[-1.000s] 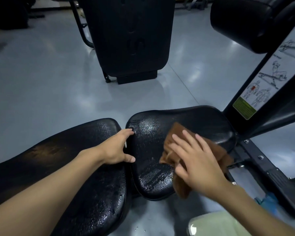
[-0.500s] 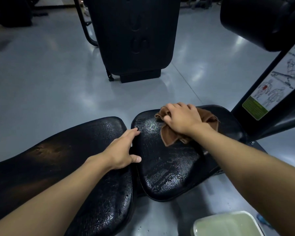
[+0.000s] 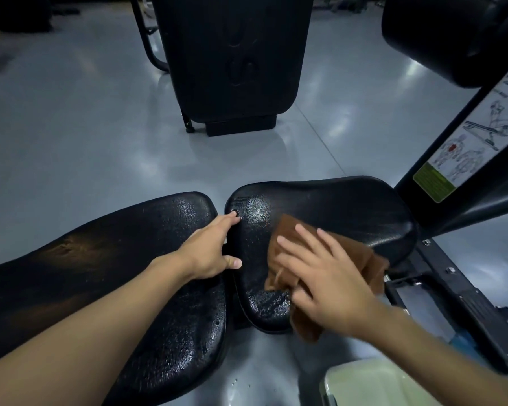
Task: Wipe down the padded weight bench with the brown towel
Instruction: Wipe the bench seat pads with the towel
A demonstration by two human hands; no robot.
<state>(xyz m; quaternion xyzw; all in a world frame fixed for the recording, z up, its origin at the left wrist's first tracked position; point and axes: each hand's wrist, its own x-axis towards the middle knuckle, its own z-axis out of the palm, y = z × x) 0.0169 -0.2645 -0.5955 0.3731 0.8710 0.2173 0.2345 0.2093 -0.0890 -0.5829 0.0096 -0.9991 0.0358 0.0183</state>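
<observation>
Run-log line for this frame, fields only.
wiping seat pad | right hand presses brown towel flat | left hand braces pad edge | pad wet

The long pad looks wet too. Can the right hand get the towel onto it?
Probably yes: the right hand presses the brown towel on the adjoining seat pad; only the left hand lies between.

A gym: padded bench [image 3: 335, 206], exercise-diagram sticker [image 3: 469, 148], weight machine [image 3: 232, 54] on a glossy grey floor [image 3: 71, 127].
</observation>
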